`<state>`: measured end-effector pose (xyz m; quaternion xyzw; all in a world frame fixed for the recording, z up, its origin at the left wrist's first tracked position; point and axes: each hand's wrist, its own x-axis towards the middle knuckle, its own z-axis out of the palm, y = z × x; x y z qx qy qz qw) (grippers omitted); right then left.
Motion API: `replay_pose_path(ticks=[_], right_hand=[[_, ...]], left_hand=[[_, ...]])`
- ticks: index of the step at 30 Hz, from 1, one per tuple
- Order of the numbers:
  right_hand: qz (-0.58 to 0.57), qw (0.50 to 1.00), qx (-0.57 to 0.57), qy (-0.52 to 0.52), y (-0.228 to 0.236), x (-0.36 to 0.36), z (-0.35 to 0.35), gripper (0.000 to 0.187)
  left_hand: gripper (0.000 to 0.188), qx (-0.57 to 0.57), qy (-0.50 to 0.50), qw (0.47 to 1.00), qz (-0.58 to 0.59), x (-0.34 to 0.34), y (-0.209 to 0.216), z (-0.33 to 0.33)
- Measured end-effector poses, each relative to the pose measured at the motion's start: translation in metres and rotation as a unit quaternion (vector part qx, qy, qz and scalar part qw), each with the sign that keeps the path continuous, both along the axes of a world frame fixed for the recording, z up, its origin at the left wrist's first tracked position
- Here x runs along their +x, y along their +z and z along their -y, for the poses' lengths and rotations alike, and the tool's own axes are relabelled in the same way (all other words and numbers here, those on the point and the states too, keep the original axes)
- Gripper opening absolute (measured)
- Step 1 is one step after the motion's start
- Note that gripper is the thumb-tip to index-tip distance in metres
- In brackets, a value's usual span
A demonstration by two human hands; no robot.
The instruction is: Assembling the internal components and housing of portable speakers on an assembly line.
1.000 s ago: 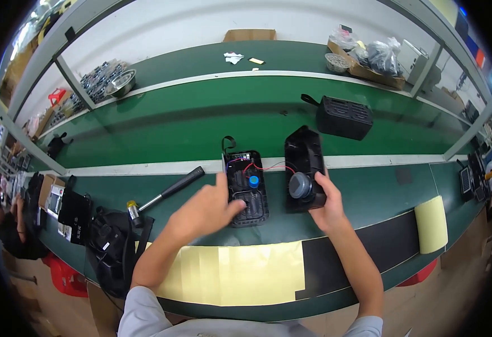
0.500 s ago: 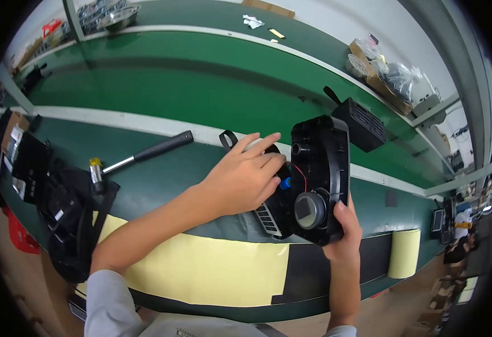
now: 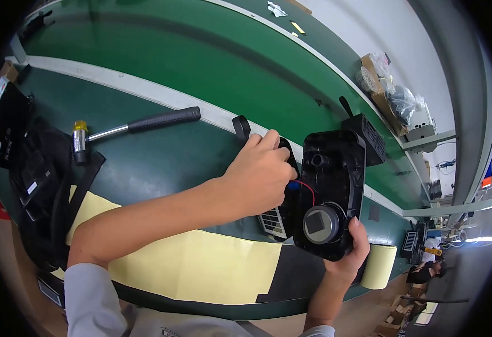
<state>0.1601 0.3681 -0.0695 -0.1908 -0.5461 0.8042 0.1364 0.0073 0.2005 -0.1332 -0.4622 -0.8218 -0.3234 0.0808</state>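
Observation:
My right hand [image 3: 348,251] grips the lower end of an open black plastic speaker casing half [image 3: 327,188], thumb on its right edge. A round silver-grey speaker driver [image 3: 320,223] sits in its lower part, and a red wire runs out to the left. Beside it stands the other half [image 3: 273,223], with a solar-panel-like grid and a black strap loop [image 3: 241,127] at its top. My left hand [image 3: 262,175] is at this half, fingers curled together by its upper inside; what the fingertips pinch is hidden. Something blue shows just past them.
A mallet [image 3: 136,127] with a yellow-and-black head lies at left, near a black bag [image 3: 41,185]. Yellow sheet material [image 3: 189,267] spreads along the front edge, ending in a roll [image 3: 379,267] at right. Another black vented box [image 3: 368,135] stands behind the casing.
My left hand's fingers, spread before, have curled in at the panel half. The casing half in my right hand has turned its inside more toward view. The whole view has swung.

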Motion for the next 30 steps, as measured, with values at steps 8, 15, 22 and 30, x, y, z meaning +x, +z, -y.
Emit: replay_pose_path(ticks=[8,15,22,30], right_hand=[[0.012,0.977,0.208,0.045,-0.004,-0.013,0.006,0.067],[0.023,0.938,0.342,0.053,-0.007,-0.022,0.010,0.073],[0.024,0.924,0.374,0.074,-0.006,-0.028,0.025,0.076],[0.039,0.898,0.432,0.078,-0.004,-0.033,0.034,0.075]], left_hand=[[0.010,-0.019,-0.013,0.993,-0.118,-0.003,0.009,0.009],[0.012,-0.090,-0.137,0.985,-0.056,-0.003,0.005,0.006],[0.022,-0.145,-0.182,0.968,-0.098,-0.007,0.014,0.012],[0.025,-0.124,-0.161,0.978,-0.055,-0.039,0.049,0.043]])
